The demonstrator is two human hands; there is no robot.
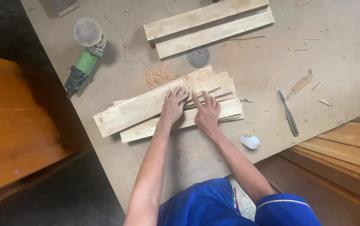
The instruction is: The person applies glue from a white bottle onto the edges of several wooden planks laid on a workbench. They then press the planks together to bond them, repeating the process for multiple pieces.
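Nearest, blue shorts (213, 207), then a small white bottle (250, 141) on the dusty board floor (339, 54). Left hand (172, 106) flat, fingers spread, pressing the top plank (134, 111) of a loose stack of pale planks (226, 109); right hand (207, 115) open on the stack, forefinger extended; neither grasps. Chisel (289, 114) lies unused to the right. Beyond: sawdust (158, 76), grey disc (198, 57), green sander (85, 52), two planks set apart (209, 27). Judged: sorting midway.

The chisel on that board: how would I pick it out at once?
Start at the stack of pale wood strips under both hands. To its right on the floor board, the chisel lies alone: slim, dark, metallic, beside a small white bottle.
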